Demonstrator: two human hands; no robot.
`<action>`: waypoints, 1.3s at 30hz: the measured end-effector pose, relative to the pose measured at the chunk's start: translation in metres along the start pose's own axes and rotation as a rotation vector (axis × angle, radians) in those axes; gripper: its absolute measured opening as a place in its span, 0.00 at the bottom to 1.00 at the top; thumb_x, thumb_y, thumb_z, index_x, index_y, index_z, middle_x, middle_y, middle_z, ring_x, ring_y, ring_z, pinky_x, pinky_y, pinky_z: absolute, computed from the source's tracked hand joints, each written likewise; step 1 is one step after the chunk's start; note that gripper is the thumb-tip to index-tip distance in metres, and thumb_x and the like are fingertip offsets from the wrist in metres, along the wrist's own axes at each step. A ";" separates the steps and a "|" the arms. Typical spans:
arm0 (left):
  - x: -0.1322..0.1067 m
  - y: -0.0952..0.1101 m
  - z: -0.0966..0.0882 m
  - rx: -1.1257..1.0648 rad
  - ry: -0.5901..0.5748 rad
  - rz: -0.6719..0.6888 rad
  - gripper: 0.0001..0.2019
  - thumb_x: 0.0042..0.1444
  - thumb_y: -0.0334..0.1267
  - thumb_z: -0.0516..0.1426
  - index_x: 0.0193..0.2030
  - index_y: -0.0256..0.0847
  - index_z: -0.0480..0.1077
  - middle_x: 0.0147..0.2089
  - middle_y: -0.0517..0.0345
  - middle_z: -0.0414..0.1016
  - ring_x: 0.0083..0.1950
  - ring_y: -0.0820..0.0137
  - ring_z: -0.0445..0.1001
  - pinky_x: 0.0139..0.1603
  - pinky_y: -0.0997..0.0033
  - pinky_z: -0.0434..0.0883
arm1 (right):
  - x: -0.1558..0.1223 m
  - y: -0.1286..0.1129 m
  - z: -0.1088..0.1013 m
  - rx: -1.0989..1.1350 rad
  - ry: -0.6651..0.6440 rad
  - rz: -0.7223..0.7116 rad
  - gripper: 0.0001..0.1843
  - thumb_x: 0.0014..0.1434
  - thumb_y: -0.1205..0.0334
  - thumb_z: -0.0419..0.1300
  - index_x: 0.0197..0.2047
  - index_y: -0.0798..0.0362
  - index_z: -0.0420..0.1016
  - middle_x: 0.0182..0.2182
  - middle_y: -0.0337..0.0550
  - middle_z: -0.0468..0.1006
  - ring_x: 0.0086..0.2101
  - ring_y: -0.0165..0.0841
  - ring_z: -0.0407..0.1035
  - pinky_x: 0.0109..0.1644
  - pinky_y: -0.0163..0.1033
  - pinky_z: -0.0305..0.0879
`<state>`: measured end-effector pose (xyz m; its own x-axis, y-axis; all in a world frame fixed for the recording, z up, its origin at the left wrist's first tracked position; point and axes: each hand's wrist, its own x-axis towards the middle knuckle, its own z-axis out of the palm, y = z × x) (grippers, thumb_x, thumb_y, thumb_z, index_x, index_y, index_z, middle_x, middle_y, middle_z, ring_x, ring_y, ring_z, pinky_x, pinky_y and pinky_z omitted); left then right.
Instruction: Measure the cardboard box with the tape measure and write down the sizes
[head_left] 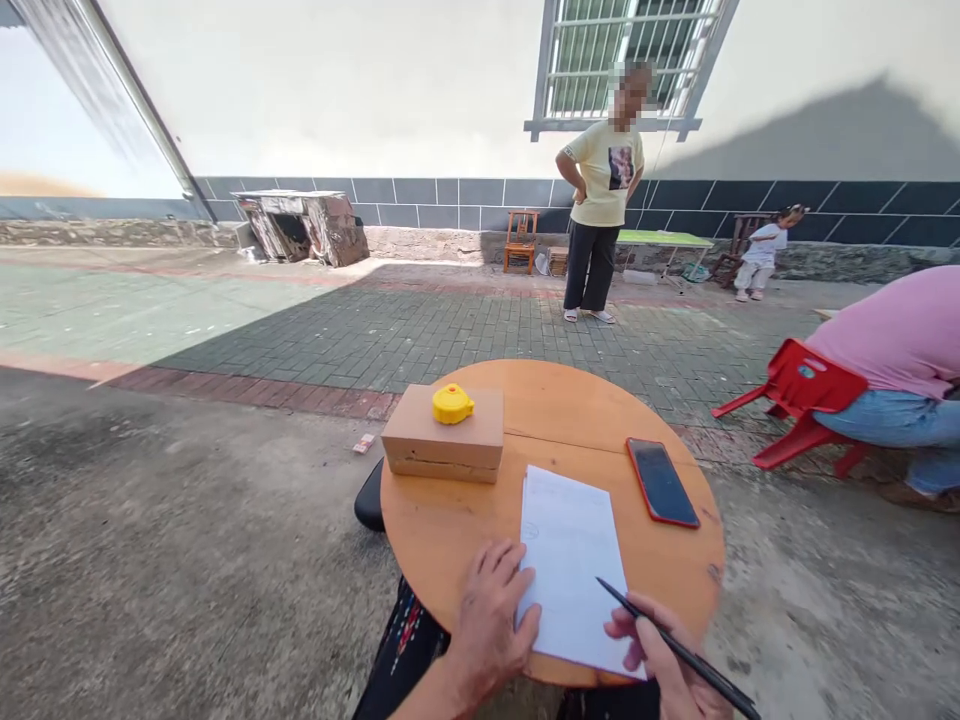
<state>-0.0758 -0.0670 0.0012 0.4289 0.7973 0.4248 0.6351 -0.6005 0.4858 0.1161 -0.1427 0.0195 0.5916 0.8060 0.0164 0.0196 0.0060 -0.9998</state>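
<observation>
A sheet of white paper (574, 560) lies on a round wooden table (559, 395), with faint marks near its left edge. My left hand (495, 610) rests flat over the paper's left edge and the tabletop, fingers spread. Over the lower right part of the sheet, my right hand (664, 650) grips a slim black pen (675, 645). The pen slants, its pointed end toward the upper left above the paper. From this angle I cannot tell whether the tip touches the sheet.
On the table, a yellow tape measure (452, 405) sits atop a cardboard box (442, 455); a red-edged phone (662, 482) lies right of the paper. One person (600, 200) stands ahead, another (892, 340) sits on a red chair (810, 400), and a third (765, 255) is by the wall.
</observation>
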 end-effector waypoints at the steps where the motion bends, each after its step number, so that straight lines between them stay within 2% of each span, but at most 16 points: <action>1: 0.000 0.000 0.000 -0.004 0.010 0.000 0.14 0.49 0.32 0.58 0.44 0.43 0.74 0.56 0.52 0.75 0.58 0.54 0.70 0.61 0.41 0.65 | 0.004 -0.001 -0.002 0.000 -0.014 -0.001 0.22 0.53 0.43 0.64 0.41 0.53 0.78 0.29 0.46 0.83 0.27 0.36 0.72 0.28 0.37 0.69; 3: 0.000 -0.001 0.001 -0.019 0.025 0.003 0.13 0.50 0.32 0.58 0.44 0.43 0.74 0.56 0.51 0.75 0.58 0.54 0.70 0.60 0.40 0.66 | 0.010 -0.003 -0.004 -0.023 -0.030 -0.003 0.21 0.54 0.44 0.63 0.40 0.53 0.77 0.29 0.46 0.82 0.27 0.36 0.72 0.28 0.37 0.69; 7: 0.000 -0.004 -0.001 -0.041 0.020 0.016 0.12 0.51 0.32 0.58 0.44 0.42 0.73 0.56 0.49 0.75 0.57 0.53 0.70 0.58 0.40 0.68 | 0.021 -0.002 -0.005 -0.083 -0.036 -0.007 0.17 0.57 0.45 0.62 0.34 0.52 0.72 0.21 0.40 0.77 0.22 0.32 0.67 0.27 0.36 0.67; 11: 0.007 -0.005 -0.004 -0.047 0.014 0.011 0.12 0.55 0.29 0.55 0.46 0.41 0.72 0.56 0.48 0.74 0.57 0.56 0.70 0.55 0.47 0.71 | 0.031 0.004 0.000 -0.124 -0.059 -0.010 0.16 0.60 0.45 0.59 0.36 0.51 0.70 0.20 0.38 0.75 0.23 0.32 0.68 0.28 0.35 0.68; 15: 0.021 -0.006 0.001 -0.044 0.006 -0.001 0.12 0.59 0.26 0.51 0.46 0.40 0.71 0.52 0.49 0.75 0.51 0.60 0.71 0.48 0.54 0.74 | 0.044 0.006 0.009 -0.206 -0.112 -0.010 0.15 0.61 0.46 0.58 0.36 0.50 0.70 0.19 0.36 0.73 0.22 0.31 0.67 0.28 0.34 0.67; 18: 0.033 -0.007 0.007 -0.019 -0.034 -0.014 0.13 0.60 0.25 0.50 0.45 0.40 0.71 0.51 0.49 0.75 0.48 0.60 0.71 0.46 0.55 0.74 | 0.055 0.004 0.018 -0.252 -0.160 -0.037 0.14 0.62 0.47 0.58 0.34 0.50 0.71 0.18 0.35 0.72 0.22 0.31 0.67 0.28 0.34 0.67; 23: 0.049 -0.010 0.015 0.036 -0.089 -0.020 0.14 0.58 0.23 0.50 0.47 0.40 0.70 0.53 0.51 0.74 0.47 0.60 0.70 0.46 0.55 0.73 | 0.073 -0.003 0.035 -0.303 -0.274 -0.127 0.12 0.63 0.51 0.56 0.39 0.50 0.73 0.23 0.38 0.77 0.25 0.31 0.70 0.31 0.34 0.70; 30: 0.054 -0.015 0.026 0.098 -0.038 0.008 0.12 0.60 0.26 0.50 0.46 0.40 0.71 0.51 0.50 0.75 0.42 0.61 0.69 0.41 0.58 0.73 | 0.098 -0.017 0.079 -0.360 -0.357 -0.306 0.07 0.63 0.59 0.56 0.36 0.50 0.74 0.23 0.36 0.77 0.27 0.31 0.73 0.34 0.33 0.71; 34: 0.055 -0.014 0.026 0.077 -0.049 -0.021 0.13 0.60 0.26 0.50 0.47 0.40 0.70 0.52 0.50 0.75 0.42 0.61 0.69 0.42 0.58 0.72 | 0.110 -0.016 0.096 -0.397 -0.386 -0.301 0.06 0.61 0.60 0.56 0.33 0.50 0.72 0.21 0.35 0.75 0.23 0.30 0.70 0.30 0.33 0.68; 39: 0.057 -0.012 0.025 0.067 -0.036 -0.034 0.13 0.60 0.26 0.50 0.47 0.39 0.71 0.53 0.50 0.75 0.42 0.60 0.69 0.42 0.58 0.71 | 0.117 -0.004 0.103 -0.413 -0.444 -0.272 0.09 0.63 0.58 0.54 0.35 0.51 0.72 0.21 0.36 0.73 0.23 0.30 0.69 0.30 0.34 0.67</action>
<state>-0.0436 -0.0129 0.0004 0.4288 0.8195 0.3803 0.6910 -0.5687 0.4463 0.1022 0.0127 0.0238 0.1357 0.9756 0.1724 0.4808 0.0873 -0.8725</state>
